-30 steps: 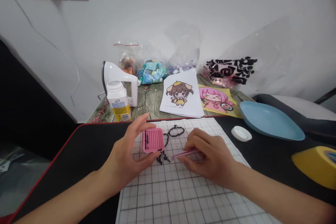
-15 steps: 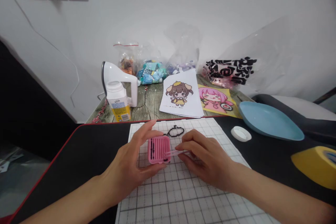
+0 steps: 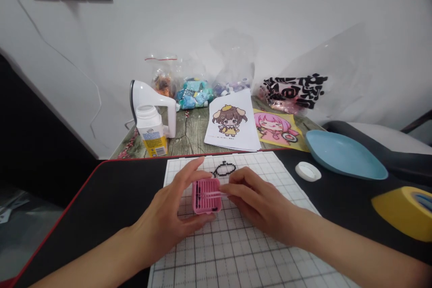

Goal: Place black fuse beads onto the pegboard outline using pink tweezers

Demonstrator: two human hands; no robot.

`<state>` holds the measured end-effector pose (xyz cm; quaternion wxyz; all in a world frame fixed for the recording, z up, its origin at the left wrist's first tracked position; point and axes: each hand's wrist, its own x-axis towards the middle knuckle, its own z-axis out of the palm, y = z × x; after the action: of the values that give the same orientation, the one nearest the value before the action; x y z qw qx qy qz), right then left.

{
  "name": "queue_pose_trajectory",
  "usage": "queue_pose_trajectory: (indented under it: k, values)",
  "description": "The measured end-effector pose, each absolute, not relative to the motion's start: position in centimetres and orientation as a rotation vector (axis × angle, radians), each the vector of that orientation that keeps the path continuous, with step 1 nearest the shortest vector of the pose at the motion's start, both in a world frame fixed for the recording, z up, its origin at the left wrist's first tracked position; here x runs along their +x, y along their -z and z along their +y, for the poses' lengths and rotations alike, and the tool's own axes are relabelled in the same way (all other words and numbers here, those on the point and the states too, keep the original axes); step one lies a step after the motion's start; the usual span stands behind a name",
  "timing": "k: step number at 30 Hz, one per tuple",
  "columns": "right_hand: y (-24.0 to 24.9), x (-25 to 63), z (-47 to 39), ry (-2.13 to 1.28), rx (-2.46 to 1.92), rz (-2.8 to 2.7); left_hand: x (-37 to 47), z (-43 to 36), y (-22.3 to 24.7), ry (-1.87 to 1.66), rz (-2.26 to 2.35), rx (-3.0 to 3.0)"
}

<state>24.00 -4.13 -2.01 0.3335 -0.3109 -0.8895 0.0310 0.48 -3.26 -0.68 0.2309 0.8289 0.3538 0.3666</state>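
Between the fingers and thumb of my left hand (image 3: 172,204) is a small pink ridged tray (image 3: 211,204), tilted towards me above the board. Black beads (image 3: 197,200) lie in its left grooves, and a few sit at its lower right corner. My right hand (image 3: 258,195) pinches pale pink tweezers (image 3: 216,194), whose tips reach across the tray to the beads on the left. Under both hands lies a white gridded pegboard (image 3: 216,252). Behind the tray, an outline of black beads (image 3: 225,169) forms a rounded shape on the board.
A white bottle (image 3: 150,131) and a white handled appliance (image 3: 153,94) stand back left. Printed cartoon sheets (image 3: 218,137) lie behind the board, before bags of coloured bits (image 3: 195,92). To the right are a white cap (image 3: 308,171), a blue tray (image 3: 347,153) and a yellow tape roll (image 3: 401,213).
The tweezers' tips have moved left across the pink tray, from its lower right to the bead-filled grooves. The tray has shifted slightly right and down in view.
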Motion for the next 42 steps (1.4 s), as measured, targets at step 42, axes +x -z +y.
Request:
queue_pose_trajectory:
  k: [42]
  values:
    - [2.0,23.8,-4.3,0.288,-1.047,-2.135,-0.3,-1.9,0.8,-1.160,1.144,2.267]
